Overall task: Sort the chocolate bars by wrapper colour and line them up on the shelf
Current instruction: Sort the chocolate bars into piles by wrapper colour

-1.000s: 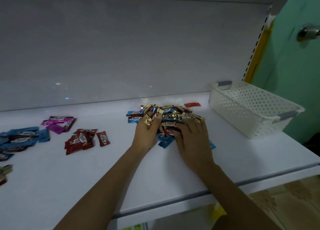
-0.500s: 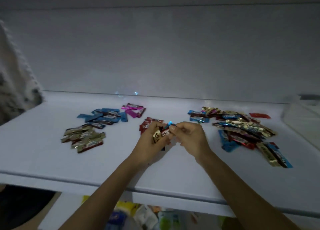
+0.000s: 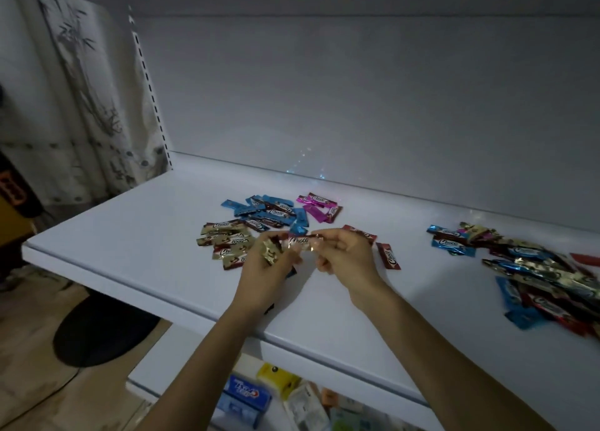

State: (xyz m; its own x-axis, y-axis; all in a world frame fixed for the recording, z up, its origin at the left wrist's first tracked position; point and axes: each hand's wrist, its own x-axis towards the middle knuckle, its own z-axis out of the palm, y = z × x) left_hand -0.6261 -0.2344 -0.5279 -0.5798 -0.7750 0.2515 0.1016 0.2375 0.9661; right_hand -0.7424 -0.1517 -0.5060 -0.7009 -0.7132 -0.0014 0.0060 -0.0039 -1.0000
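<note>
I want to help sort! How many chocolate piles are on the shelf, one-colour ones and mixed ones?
One-colour piles: 4 (blue pile, pink pile, gold pile, red pile)
Mixed pile: 1
Total: 5

shelf [image 3: 136, 232]: smooth, white, a bit shiny
chocolate bars [image 3: 548, 278]: shiny, crinkly foil wrappers
curtain [image 3: 81, 106]: soft printed cloth

Left hand [image 3: 264, 273], right hand [image 3: 345, 258] bare; forearms [image 3: 438, 349] bare, slender.

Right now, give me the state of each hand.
Left hand: grips a bunch of bars.
Right hand: fingers pinch the end of one Choco bar.
</note>
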